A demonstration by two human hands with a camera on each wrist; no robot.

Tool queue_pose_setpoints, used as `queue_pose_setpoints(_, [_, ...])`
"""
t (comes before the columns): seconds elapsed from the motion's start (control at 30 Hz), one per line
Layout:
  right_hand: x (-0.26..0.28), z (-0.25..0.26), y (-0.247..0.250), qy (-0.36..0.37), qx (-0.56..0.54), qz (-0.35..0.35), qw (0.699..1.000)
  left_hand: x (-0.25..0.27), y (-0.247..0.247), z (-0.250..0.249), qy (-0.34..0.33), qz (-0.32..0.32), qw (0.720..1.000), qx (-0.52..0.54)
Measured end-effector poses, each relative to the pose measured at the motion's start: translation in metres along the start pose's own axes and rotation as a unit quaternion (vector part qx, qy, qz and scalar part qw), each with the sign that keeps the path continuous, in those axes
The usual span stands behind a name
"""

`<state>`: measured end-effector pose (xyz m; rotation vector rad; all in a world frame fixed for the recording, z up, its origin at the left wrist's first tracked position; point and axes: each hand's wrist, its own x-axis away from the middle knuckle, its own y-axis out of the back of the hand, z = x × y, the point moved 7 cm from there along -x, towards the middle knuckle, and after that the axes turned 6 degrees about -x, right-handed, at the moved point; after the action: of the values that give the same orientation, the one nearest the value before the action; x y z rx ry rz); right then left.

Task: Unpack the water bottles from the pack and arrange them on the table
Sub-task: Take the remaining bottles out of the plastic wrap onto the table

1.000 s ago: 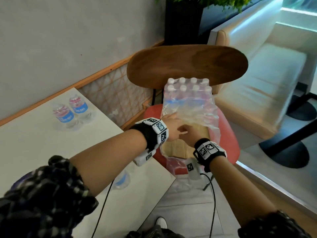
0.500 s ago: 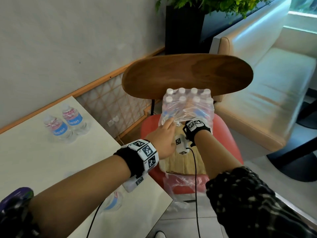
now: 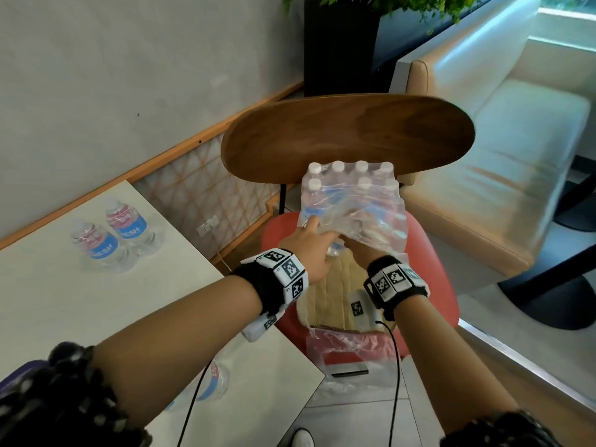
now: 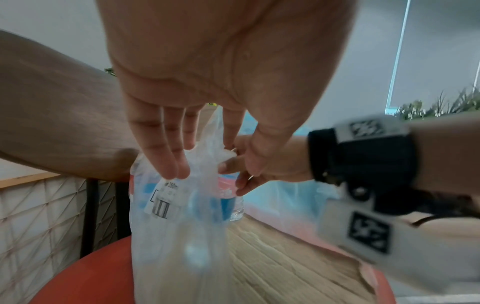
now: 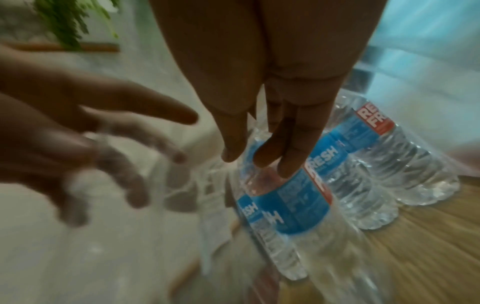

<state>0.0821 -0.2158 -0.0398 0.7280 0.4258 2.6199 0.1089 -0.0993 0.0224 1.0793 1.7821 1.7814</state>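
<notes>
A shrink-wrapped pack of water bottles (image 3: 351, 201) stands on a cardboard tray (image 3: 329, 295) on a red chair seat (image 3: 429, 253). My left hand (image 3: 306, 243) (image 4: 210, 162) lies with straight fingers against the torn plastic wrap (image 4: 182, 236) at the pack's near left corner. Under the loose wrap, my right hand (image 3: 358, 250) (image 5: 257, 162) has thumb and fingers round the top of a blue-labelled bottle (image 5: 285, 205) (image 4: 228, 197) at the pack's open near side. Two bottles (image 3: 93, 243) (image 3: 129, 224) stand on the white table (image 3: 48, 301). A third bottle (image 3: 213, 382) shows below my left forearm.
The chair's wooden backrest (image 3: 348, 133) rises just behind the pack. A beige bench (image 3: 483, 188) is to the right, a dark planter (image 3: 338, 43) behind. Torn plastic (image 3: 348, 346) hangs off the seat's front edge. The table corner lies close to the seat's left.
My right hand went deep under the wrap, then drew back toward the near side with its fingers on a bottle. My left hand stayed at the pack's left corner.
</notes>
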Motion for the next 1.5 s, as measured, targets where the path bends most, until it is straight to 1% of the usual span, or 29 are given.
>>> queue_pose_setpoints(0.07, [-0.004, -0.016, -0.004, -0.051, -0.013, 0.030, 0.998, -0.008, 0.000, 0.000, 0.007, 0.004, 1.000, -0.019])
queue_pose_setpoints(0.17, [0.008, -0.012, -0.009, -0.049, 0.021, 0.067, 0.996, -0.020, -0.006, 0.001, 0.010, 0.010, 0.999, -0.035])
queue_pose_setpoints(0.23, [0.009, -0.011, -0.006, -0.066, -0.010, 0.067, 0.995, -0.026, -0.008, 0.003, 0.017, 0.009, 1.000, -0.020])
queue_pose_setpoints(0.27, [0.007, -0.010, -0.002, -0.076, -0.039, 0.052, 0.995, -0.027, -0.008, 0.003, 0.015, 0.009, 1.000, -0.019])
queue_pose_setpoints(0.33, [0.005, 0.004, 0.007, -0.063, -0.029, 0.031, 0.997, -0.029, -0.006, 0.000, -0.008, 0.008, 0.999, -0.032])
queue_pose_setpoints(0.37, [0.003, 0.011, 0.014, -0.050, -0.020, 0.014, 0.998, -0.029, -0.005, -0.001, -0.018, 0.008, 0.999, -0.038])
queue_pose_setpoints(0.4, [-0.003, 0.012, 0.020, -0.052, 0.019, -0.002, 0.998, -0.029, -0.005, -0.002, -0.026, 0.009, 0.999, -0.044])
queue_pose_setpoints(0.47, [-0.011, 0.008, 0.027, -0.069, 0.083, -0.005, 0.994, -0.031, -0.005, -0.002, -0.035, 0.011, 0.998, -0.054])
queue_pose_setpoints(0.5, [-0.012, 0.006, 0.030, -0.075, 0.115, -0.014, 0.990, -0.031, -0.006, 0.000, -0.035, 0.012, 0.998, -0.053])
queue_pose_setpoints(0.53, [-0.015, -0.001, 0.032, -0.086, 0.178, -0.013, 0.980, -0.031, -0.006, 0.000, -0.035, 0.014, 0.998, -0.052])
queue_pose_setpoints(0.6, [-0.028, -0.010, 0.034, -0.080, 0.238, -0.002, 0.968, -0.029, -0.005, -0.002, -0.043, 0.014, 0.997, -0.059])
queue_pose_setpoints(0.63, [-0.024, -0.003, 0.035, -0.078, 0.216, -0.012, 0.973, -0.029, -0.005, -0.005, -0.050, 0.013, 0.997, -0.065])
queue_pose_setpoints(0.7, [-0.010, 0.024, 0.039, -0.042, 0.174, -0.009, 0.984, -0.028, -0.005, -0.006, -0.055, 0.013, 0.996, -0.076])
queue_pose_setpoints(0.73, [-0.009, 0.038, 0.037, -0.017, 0.221, -0.018, 0.975, -0.029, -0.006, -0.005, -0.052, 0.015, 0.996, -0.076])
queue_pose_setpoints(0.77, [-0.005, 0.050, 0.036, -0.006, 0.279, -0.044, 0.959, -0.030, -0.007, -0.004, -0.047, 0.018, 0.996, -0.076])
queue_pose_setpoints(0.8, [0.001, 0.054, 0.037, 0.018, 0.347, -0.042, 0.937, -0.031, -0.008, -0.003, -0.042, 0.024, 0.996, -0.075])
queue_pose_setpoints(0.87, [0.008, 0.028, 0.036, -0.017, 0.363, -0.022, 0.932, -0.030, -0.008, 0.001, -0.033, 0.036, 0.996, -0.072])
queue_pose_setpoints(0.9, [0.009, 0.013, 0.034, -0.050, 0.377, -0.009, 0.925, -0.029, -0.007, 0.003, -0.030, 0.040, 0.996, -0.072])
queue_pose_setpoints(0.93, [0.005, 0.001, 0.029, -0.041, 0.411, -0.009, 0.911, -0.027, -0.007, 0.005, -0.031, 0.042, 0.996, -0.077])
queue_pose_setpoints(0.97, [0.006, -0.009, 0.028, -0.041, 0.415, -0.024, 0.909, -0.024, -0.006, 0.007, -0.037, 0.042, 0.995, -0.082])
queue_pose_setpoints(1.0, [0.003, -0.015, 0.023, -0.010, 0.417, -0.014, 0.909, -0.021, -0.006, 0.008, -0.044, 0.040, 0.994, -0.088])
queue_pose_setpoints(1.07, [0.006, -0.014, 0.019, -0.011, 0.313, -0.036, 0.949, -0.011, -0.006, 0.011, -0.064, 0.030, 0.993, -0.096])
queue_pose_setpoints(1.13, [0.015, -0.015, 0.015, -0.013, 0.205, -0.052, 0.977, 0.000, -0.004, 0.014, -0.085, 0.013, 0.991, -0.099])
queue_pose_setpoints(1.17, [0.016, -0.020, 0.013, -0.010, 0.182, -0.058, 0.981, 0.004, -0.001, 0.016, -0.092, 0.005, 0.991, -0.093])
queue_pose_setpoints(1.23, [0.027, -0.023, 0.006, 0.024, 0.136, -0.057, 0.989, 0.017, 0.003, 0.017, -0.111, -0.004, 0.991, -0.068])
queue_pose_setpoints(1.3, [0.039, -0.031, 0.006, 0.037, 0.076, -0.072, 0.994, 0.030, 0.008, 0.010, -0.144, -0.005, 0.988, -0.058])
queue_pose_setpoints(1.4, [0.072, -0.028, -0.001, 0.051, 0.036, -0.057, 0.996, 0.055, 0.011, 0.001, -0.178, 0.002, 0.982, -0.057])
queue_pose_setpoints(1.47, [0.100, -0.020, -0.008, 0.123, 0.039, -0.028, 0.991, 0.073, 0.013, 0.005, -0.180, 0.012, 0.983, -0.033])
queue_pose_setpoints(1.5, [0.114, -0.018, -0.010, 0.145, 0.033, -0.012, 0.989, 0.081, 0.014, 0.011, -0.176, 0.023, 0.984, -0.016])
